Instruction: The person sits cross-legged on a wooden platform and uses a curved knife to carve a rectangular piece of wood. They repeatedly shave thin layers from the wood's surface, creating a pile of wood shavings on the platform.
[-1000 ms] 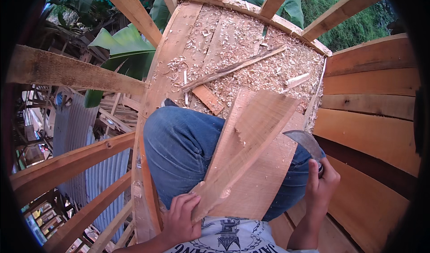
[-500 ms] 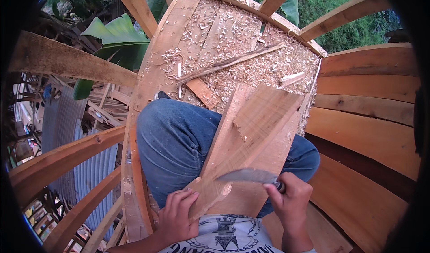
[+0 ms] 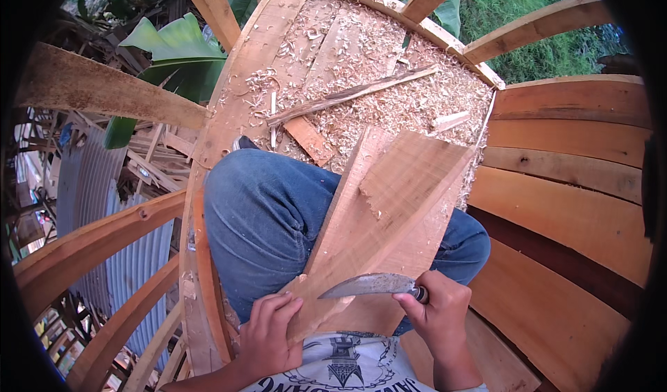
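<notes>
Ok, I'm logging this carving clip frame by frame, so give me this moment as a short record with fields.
Left hand: left hand grips the near end of the wooden board.
Right hand: right hand holds the curved knife by its handle.
Blade: lies flat across the board's near end, tip toward the left hand.
Support: board rests on the lap in blue jeans.
Surroundings: wood shavings on the platform.
</notes>
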{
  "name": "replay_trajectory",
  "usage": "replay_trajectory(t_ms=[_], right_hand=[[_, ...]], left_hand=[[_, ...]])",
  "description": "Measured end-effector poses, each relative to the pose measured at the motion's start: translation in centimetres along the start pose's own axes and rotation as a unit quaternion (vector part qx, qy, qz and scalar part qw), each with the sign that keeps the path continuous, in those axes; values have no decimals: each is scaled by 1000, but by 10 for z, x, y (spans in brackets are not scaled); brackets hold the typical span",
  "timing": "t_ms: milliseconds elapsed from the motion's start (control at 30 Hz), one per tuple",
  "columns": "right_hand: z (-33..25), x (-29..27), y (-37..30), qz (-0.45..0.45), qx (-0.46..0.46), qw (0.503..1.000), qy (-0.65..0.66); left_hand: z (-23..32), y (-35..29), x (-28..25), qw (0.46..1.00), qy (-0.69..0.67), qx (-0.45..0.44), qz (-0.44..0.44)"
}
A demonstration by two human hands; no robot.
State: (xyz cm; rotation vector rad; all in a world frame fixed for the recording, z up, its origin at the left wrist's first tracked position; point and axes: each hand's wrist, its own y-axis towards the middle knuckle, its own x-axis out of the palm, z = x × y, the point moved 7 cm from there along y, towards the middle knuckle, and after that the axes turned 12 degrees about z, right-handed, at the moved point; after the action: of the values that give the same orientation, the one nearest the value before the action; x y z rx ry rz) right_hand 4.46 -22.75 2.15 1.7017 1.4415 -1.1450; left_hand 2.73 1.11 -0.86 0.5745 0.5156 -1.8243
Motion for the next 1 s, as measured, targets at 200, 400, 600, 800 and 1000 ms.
replay_trajectory(t_ms=[200,400,600,800,1000], right_hand=[[19,-16,11,109,-1,994,-21],[72,-39,10,143,191,971,36],[-6,4,-10,-6,18,999,47],[2,0,4,39,-29,998,-26],[47,-19,12,172,111,979,14]], left_hand=[[6,4,-2,1000,-11,1,-15],[5,4,-3,1000,-17,3,-11],[2,1,-2,1000,9,1,2],[1,2,0,1000,0,5,0],[0,1,-1,1000,-4,4,-3]])
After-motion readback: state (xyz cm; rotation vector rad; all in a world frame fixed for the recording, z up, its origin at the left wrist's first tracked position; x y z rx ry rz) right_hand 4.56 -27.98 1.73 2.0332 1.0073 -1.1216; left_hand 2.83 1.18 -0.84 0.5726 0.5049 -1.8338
